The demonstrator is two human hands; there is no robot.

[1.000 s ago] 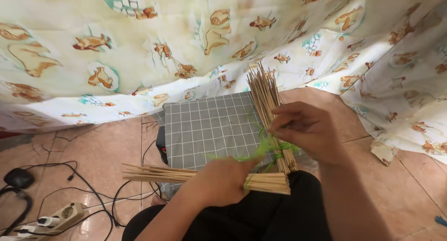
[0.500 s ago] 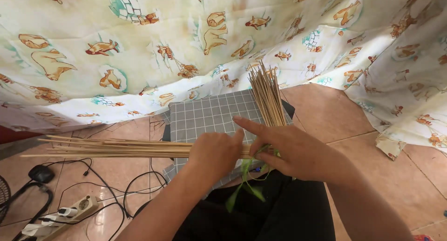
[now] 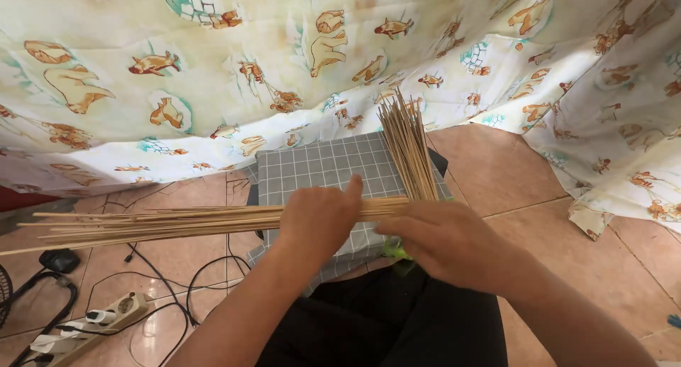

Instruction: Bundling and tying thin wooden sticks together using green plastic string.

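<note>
While my left hand (image 3: 319,218) lies across a long bundle of thin sticks (image 3: 177,221), fingers wrapped over it and gripping, the bundle runs out flat to my left above the tiled floor (image 3: 539,190). A second bundle of sticks (image 3: 408,151) fans upward and away from my right hand (image 3: 443,243), which is curled around the spot where both bundles meet, beside a bit of green strip (image 3: 394,250) peeking out beneath it. Both bundles sit over a grey checked cushion (image 3: 319,172) on my lap. An animal-print cloth (image 3: 284,62) hangs behind, and a power strip (image 3: 106,317) with cables lies on the floor at my left.
</note>
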